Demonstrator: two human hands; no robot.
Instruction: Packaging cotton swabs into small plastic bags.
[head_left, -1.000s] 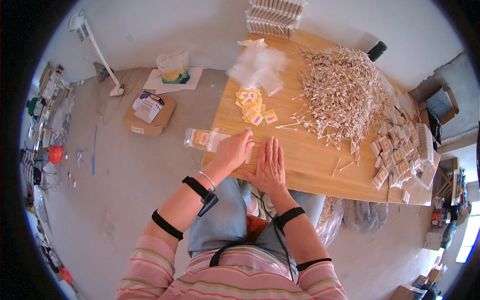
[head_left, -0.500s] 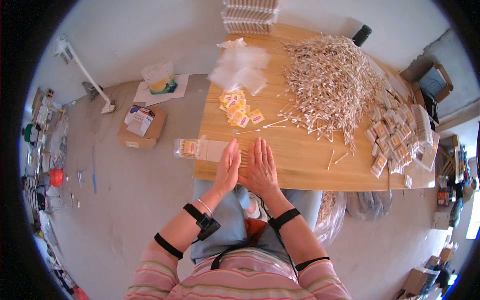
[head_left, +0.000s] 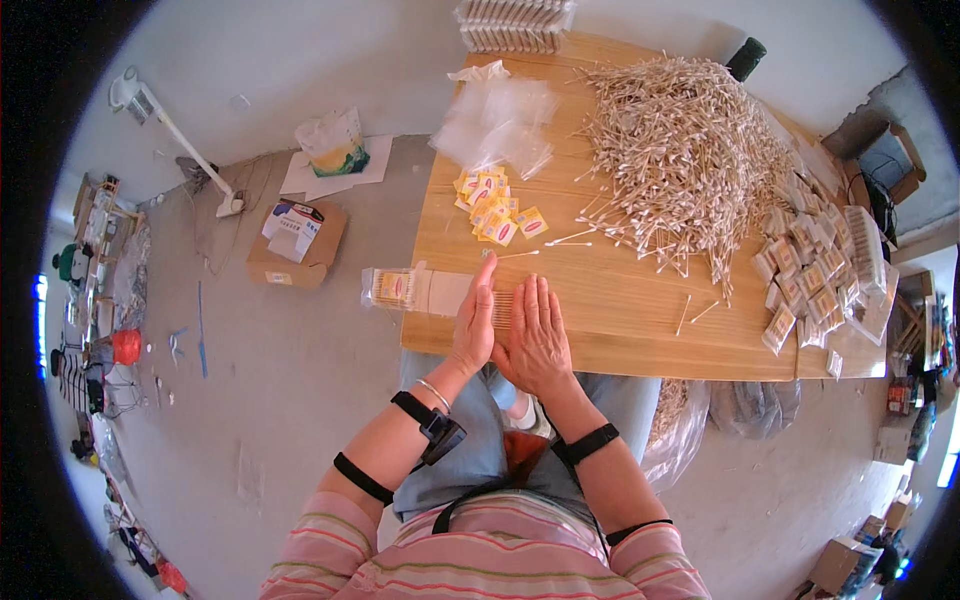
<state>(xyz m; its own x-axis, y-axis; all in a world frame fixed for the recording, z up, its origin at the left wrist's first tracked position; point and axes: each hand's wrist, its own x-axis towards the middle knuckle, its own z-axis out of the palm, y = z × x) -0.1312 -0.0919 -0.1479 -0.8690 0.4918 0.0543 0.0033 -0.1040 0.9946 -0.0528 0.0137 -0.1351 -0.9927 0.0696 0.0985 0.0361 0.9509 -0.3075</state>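
A flat row of cotton swabs (head_left: 503,309) lies near the table's front edge, its sticks showing between my hands. My left hand (head_left: 474,318) stands on edge at the row's left side, fingers stretched out. Over the right side of the row my right hand (head_left: 537,335) rests, palm down and fingers straight. The thumbs come close together at the near end. Left of my left hand lies a pale card strip (head_left: 446,293). Beyond it, a clear bag (head_left: 391,287) with swabs and a yellow card in it overhangs the table's left edge.
A large heap of loose cotton swabs (head_left: 680,160) covers the back right. Small filled packs (head_left: 808,270) are piled at the right. Yellow cards (head_left: 492,208) and clear bags (head_left: 500,122) lie at the back left. An open carton (head_left: 318,255) stands on the floor.
The whole view has shifted a little, so the table sits slightly further right and up. Both hands keep their places about the row of swabs.
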